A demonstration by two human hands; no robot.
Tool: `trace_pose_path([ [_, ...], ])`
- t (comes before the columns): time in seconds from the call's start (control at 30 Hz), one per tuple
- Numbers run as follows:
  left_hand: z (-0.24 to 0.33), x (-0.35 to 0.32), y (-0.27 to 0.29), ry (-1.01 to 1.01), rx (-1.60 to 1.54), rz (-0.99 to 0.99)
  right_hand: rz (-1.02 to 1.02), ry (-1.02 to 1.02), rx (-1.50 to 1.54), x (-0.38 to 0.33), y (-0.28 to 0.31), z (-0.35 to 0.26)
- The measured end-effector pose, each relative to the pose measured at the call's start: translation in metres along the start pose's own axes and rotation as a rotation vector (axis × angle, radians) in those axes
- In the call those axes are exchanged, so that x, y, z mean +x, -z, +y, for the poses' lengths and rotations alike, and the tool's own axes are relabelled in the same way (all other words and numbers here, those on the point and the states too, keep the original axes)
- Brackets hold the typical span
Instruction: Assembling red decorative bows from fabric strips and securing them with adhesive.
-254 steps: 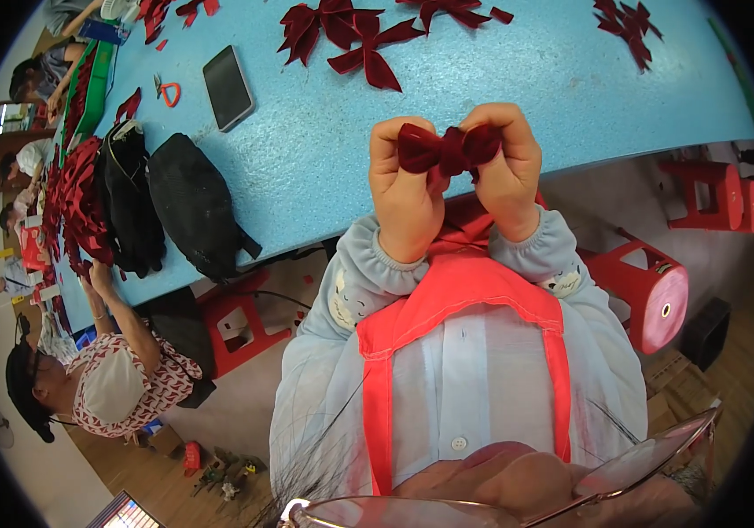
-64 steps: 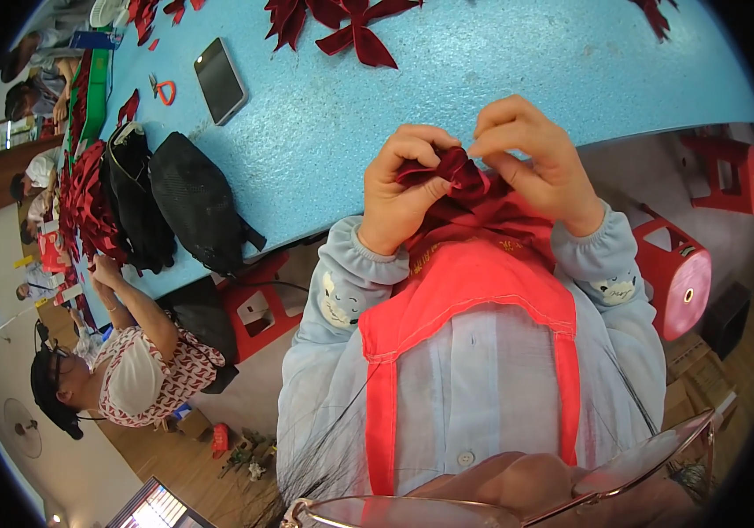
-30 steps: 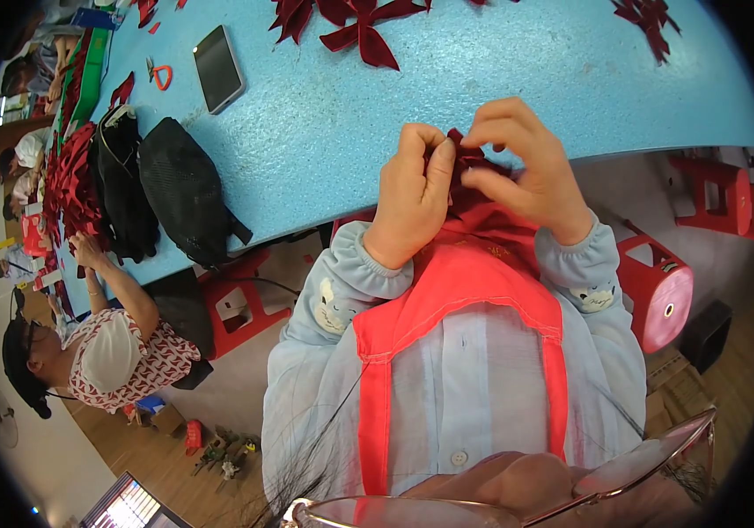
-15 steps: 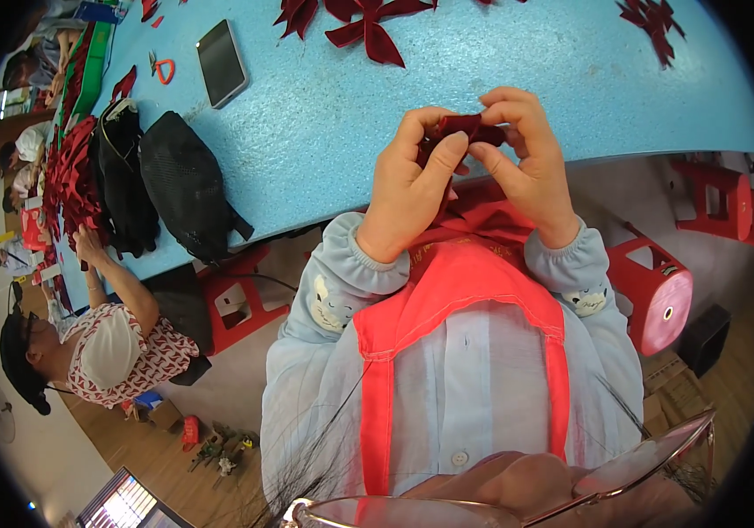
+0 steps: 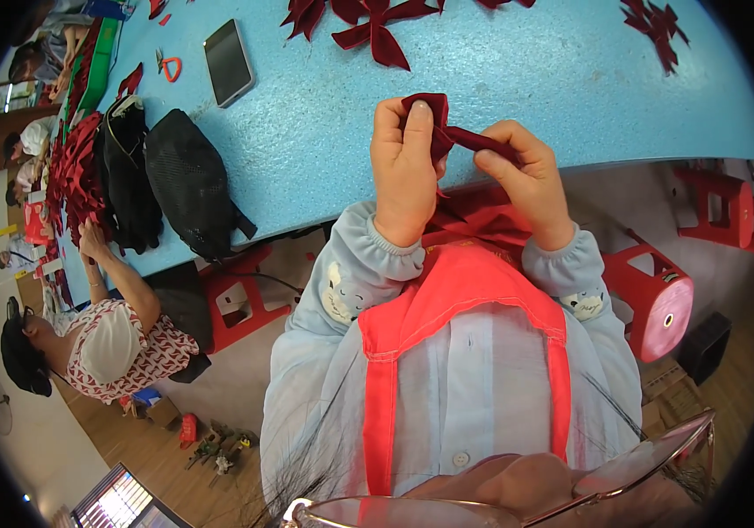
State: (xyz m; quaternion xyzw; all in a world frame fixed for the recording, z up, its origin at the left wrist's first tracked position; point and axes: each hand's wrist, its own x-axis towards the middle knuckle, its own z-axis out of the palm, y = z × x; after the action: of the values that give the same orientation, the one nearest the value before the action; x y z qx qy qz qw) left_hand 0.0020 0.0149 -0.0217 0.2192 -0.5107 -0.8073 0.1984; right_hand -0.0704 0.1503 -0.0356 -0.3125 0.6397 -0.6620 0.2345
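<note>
Pinch in both hands, one piece of cloth between. Left hand point(image 5: 405, 163): thumb laid long over a folded part of the dark red ribbon point(image 5: 472, 139), fingers behind it; flat pressure, probably so the fold cannot slip. Right hand point(image 5: 526, 172): thumb and bent fingers closed on a narrow length of the same ribbon, to the right of the fold. That length runs almost straight between the hands, which suggests slight tension, left anchoring, right drawing. Cloth under the left palm merges with the red apron point(image 5: 474, 282); cannot tell where it ends.

Ribbon is held up off the table point(image 5: 324, 132), at its near edge, close to the body; likely for free fingers and a clear view.

Beyond the grip: dark red bows point(image 5: 377, 35), bunched out of the hands' way. Far right of it, another dark red bunch point(image 5: 656, 35). Left and ahead: phone point(image 5: 229, 63), then orange-handled snips point(image 5: 170, 69), neither in hand. Nearer on the left, a black pouch point(image 5: 187, 176), apparently set aside to leave working room.
</note>
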Motion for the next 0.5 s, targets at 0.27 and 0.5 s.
trace_pose_path([
  [0.27, -0.012, 0.008, -0.007, -0.381, 0.332, -0.097, 0.097, -0.145, 0.169, 0.012, -0.008, -0.015],
  [0.5, 0.016, -0.010, -0.004, 0.074, 0.266, -0.101, 0.305, 0.043, 0.172, 0.012, -0.015, 0.007],
])
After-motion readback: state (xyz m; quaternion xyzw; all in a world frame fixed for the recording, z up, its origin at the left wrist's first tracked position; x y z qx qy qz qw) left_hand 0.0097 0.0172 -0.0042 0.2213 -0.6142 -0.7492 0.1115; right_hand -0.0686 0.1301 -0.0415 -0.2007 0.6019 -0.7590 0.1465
